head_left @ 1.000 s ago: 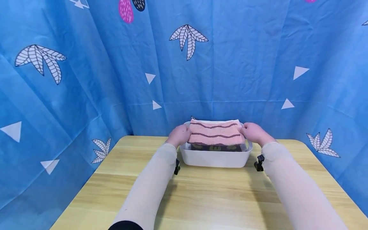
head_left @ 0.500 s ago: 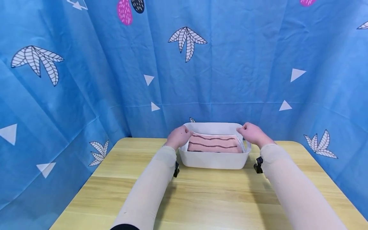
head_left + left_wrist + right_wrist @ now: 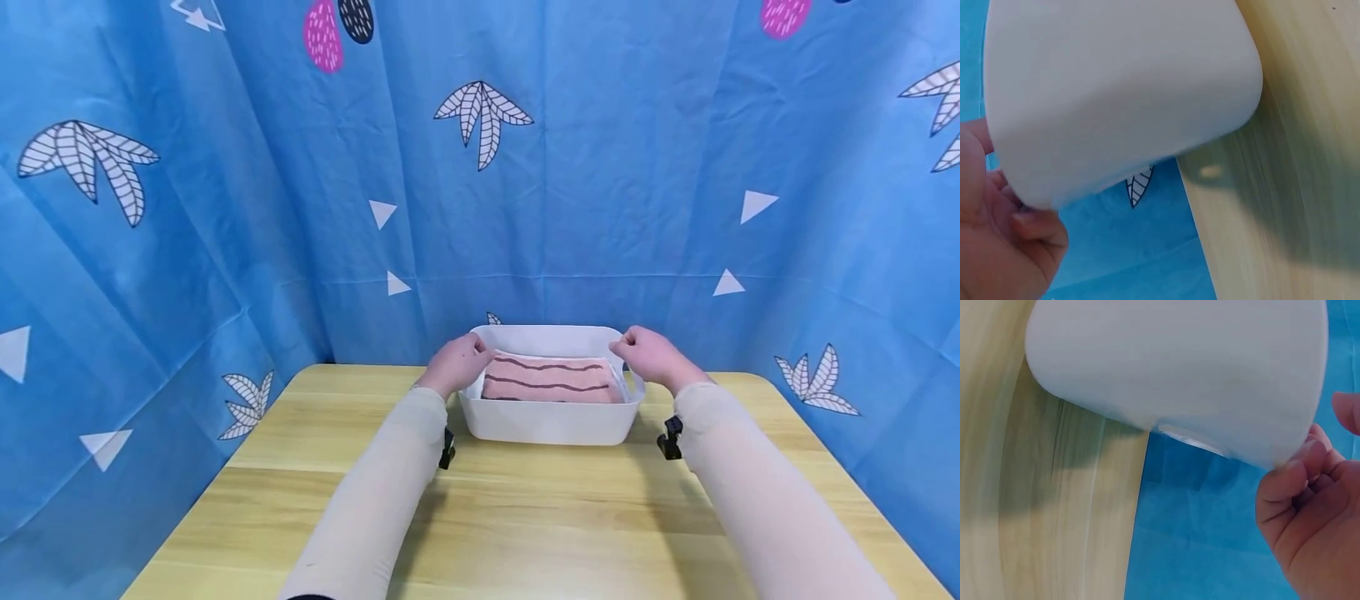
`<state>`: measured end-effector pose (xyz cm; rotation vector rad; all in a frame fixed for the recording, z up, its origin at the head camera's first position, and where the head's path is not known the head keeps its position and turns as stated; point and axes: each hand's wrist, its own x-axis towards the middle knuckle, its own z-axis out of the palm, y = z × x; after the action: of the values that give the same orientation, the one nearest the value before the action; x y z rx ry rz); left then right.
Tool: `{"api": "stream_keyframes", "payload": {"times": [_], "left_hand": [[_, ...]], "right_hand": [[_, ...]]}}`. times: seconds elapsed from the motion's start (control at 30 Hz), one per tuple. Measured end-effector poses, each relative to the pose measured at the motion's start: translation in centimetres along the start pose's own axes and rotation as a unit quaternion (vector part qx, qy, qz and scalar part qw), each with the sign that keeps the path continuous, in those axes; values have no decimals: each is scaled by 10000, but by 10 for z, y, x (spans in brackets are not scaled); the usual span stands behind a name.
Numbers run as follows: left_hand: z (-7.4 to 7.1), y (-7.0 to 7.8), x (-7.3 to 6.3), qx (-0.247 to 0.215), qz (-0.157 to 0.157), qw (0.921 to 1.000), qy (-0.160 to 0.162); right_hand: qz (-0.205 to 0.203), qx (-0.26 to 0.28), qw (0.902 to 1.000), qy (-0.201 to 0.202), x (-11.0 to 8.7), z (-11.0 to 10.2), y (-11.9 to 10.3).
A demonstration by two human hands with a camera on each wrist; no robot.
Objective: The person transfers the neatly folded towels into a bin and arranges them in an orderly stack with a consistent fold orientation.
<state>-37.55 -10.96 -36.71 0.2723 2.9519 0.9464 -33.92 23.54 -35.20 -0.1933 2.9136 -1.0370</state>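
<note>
A folded pink towel (image 3: pixel 551 377) with dark wavy stripes lies flat inside a white plastic bin (image 3: pixel 546 425) in the head view. My left hand (image 3: pixel 454 365) is at the bin's left end, fingertips right by the towel's back left corner. In the left wrist view the bin wall (image 3: pixel 1122 81) hides the left thumb tip and some fingertips, so I cannot tell whether they pinch the towel. At the bin's right end is my right hand (image 3: pixel 651 357). Its fingers (image 3: pixel 1285 484) curl loosely against the bin's edge in the right wrist view, with the thumb held apart from them.
The bin stands near the back edge of the light wooden table (image 3: pixel 540 517). A blue curtain (image 3: pixel 600 167) printed with leaves and triangles hangs behind and along both sides. A black wrist mount (image 3: pixel 671 437) hangs under the right sleeve, another (image 3: pixel 447 448) under the left.
Both hands lowered the towel from above the bin to lie flat inside, covering most of a dark patterned thing there. The right hand has let go. The view has shifted slightly.
</note>
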Motion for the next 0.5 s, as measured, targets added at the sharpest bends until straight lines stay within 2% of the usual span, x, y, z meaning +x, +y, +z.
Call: {"api": "stream_keyframes", "payload": {"times": [0.13, 0.23, 0.37, 0.5], "left_hand": [[-5, -8, 2, -37, 354, 9994, 20], [-7, -8, 0, 17, 580, 9982, 134], [-10, -6, -5, 423, 804, 9953, 344], [-14, -9, -16, 968, 1012, 9884, 584]], "right_hand": [[-175, -284, 9994, 104, 0, -2, 2], [-205, -580, 9978, 265, -4, -5, 4], [-209, -1010, 9938, 406, -13, -12, 6], [-213, -1426, 9879, 574, -24, -14, 11]]}}
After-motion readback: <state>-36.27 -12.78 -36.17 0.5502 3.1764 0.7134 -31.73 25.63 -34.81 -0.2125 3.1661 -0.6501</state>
